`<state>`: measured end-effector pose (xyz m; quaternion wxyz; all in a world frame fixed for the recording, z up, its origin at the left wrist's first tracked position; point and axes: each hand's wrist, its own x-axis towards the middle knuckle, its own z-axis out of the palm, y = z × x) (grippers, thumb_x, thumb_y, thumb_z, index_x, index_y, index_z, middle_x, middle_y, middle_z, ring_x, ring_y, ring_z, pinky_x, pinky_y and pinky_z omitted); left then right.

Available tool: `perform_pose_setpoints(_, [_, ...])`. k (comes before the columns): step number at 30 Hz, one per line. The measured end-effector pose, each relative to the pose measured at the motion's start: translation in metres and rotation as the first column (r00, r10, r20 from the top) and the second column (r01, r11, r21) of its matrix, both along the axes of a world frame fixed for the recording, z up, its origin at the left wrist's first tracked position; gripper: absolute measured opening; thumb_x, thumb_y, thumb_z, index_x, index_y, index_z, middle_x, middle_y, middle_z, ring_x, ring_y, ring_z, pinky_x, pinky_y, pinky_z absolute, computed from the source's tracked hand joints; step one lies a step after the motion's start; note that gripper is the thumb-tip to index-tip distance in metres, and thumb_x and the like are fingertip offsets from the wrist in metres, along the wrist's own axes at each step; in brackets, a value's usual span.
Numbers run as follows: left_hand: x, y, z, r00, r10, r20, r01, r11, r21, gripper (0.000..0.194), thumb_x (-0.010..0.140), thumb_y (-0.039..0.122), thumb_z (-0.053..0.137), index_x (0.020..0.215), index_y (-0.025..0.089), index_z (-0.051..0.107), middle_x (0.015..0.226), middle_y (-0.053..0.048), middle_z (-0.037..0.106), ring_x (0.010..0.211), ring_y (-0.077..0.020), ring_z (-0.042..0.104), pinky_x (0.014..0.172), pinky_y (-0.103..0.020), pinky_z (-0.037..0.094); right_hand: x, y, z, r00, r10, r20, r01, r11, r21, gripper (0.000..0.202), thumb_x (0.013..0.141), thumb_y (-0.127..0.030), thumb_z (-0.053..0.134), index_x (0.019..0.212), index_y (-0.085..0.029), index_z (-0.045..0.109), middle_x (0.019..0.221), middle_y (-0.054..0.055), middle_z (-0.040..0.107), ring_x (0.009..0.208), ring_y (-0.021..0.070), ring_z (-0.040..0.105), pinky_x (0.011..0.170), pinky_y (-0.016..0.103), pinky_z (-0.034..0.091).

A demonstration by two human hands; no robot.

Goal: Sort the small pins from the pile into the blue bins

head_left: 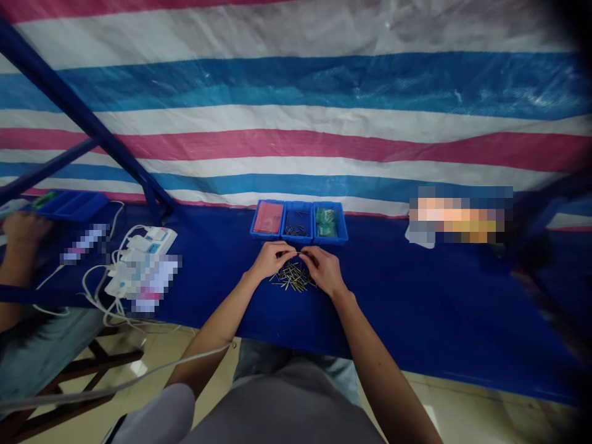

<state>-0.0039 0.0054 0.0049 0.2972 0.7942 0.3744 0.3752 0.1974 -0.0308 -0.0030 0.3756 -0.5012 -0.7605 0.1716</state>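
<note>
My left hand and my right hand meet fingertip to fingertip over the blue table. Both are pinched on a small dark, thin piece between them, too small to make out well. Just below my fingers lies a loose pile of thin yellowish and dark sticks or pins. Behind my hands stand three joined blue bins: the left bin holds a pink packet, the middle one some small dark thin pieces, and the right one green-and-white packets.
On the left are a white power strip with cables, blurred-out items, a blue tray and another person's hand. A blue metal frame rises there. A whitish object lies at right. A striped sheet hangs behind.
</note>
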Motion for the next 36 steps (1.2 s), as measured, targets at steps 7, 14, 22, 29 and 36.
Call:
perform_pose_setpoints(7, [0.001,0.000,-0.001,0.999,-0.010,-0.032,0.009,1.000,-0.012,0.023,0.094,0.033,0.063,0.090,0.016,0.078,0.080,-0.005,0.072,0.066,-0.0123,0.060,0.064,-0.023,0.043,0.000,0.000,0.000,0.999,0.031,-0.032,-0.030,0.999,0.022,0.024,0.102,-0.033,0.046,0.099,-0.022,0.068,0.091,0.005,0.068,0.080,0.0177,0.064,0.074,0.029,0.044])
perform_pose_setpoints(14, [0.001,0.001,-0.001,1.000,-0.015,-0.016,0.015,1.000,-0.012,0.023,0.094,0.033,0.063,0.091,0.016,0.078,0.082,-0.005,0.073,0.069,-0.0136,0.063,0.066,-0.024,0.045,0.001,0.002,-0.004,1.000,-0.001,0.017,0.001,1.000,0.009,0.029,0.104,-0.034,0.041,0.086,-0.021,0.060,0.084,0.004,0.066,0.075,0.0169,0.061,0.070,0.027,0.040])
perform_pose_setpoints(22, [0.000,0.000,0.001,1.000,-0.009,-0.004,0.009,1.000,-0.028,0.024,0.094,0.034,0.062,0.093,0.016,0.078,0.081,-0.005,0.072,0.067,-0.0132,0.061,0.066,-0.024,0.044,0.002,0.004,-0.005,0.998,-0.031,0.046,0.032,0.999,-0.025,0.040,0.104,-0.038,0.037,0.070,-0.021,0.046,0.065,0.000,0.054,0.059,0.0144,0.050,0.061,0.027,0.031])
perform_pose_setpoints(29, [0.000,0.000,0.003,1.000,0.017,0.006,-0.017,0.999,-0.041,0.026,0.094,0.036,0.062,0.092,0.015,0.078,0.079,-0.005,0.071,0.062,-0.0116,0.057,0.062,-0.024,0.042,0.001,-0.001,0.005,0.997,-0.010,-0.082,0.004,0.998,-0.065,0.020,0.100,-0.038,0.049,0.096,-0.021,0.059,0.076,0.000,0.063,0.063,0.0145,0.055,0.063,0.026,0.037])
perform_pose_setpoints(36, [0.000,-0.001,0.005,1.000,0.026,0.008,-0.025,0.998,-0.056,0.026,0.093,0.036,0.062,0.090,0.015,0.077,0.078,-0.004,0.072,0.063,-0.0118,0.057,0.062,-0.023,0.042,0.002,0.001,0.001,0.997,0.025,-0.067,-0.028,0.999,-0.041,0.023,0.101,-0.037,0.045,0.093,-0.022,0.062,0.084,0.003,0.067,0.074,0.0173,0.061,0.069,0.028,0.041])
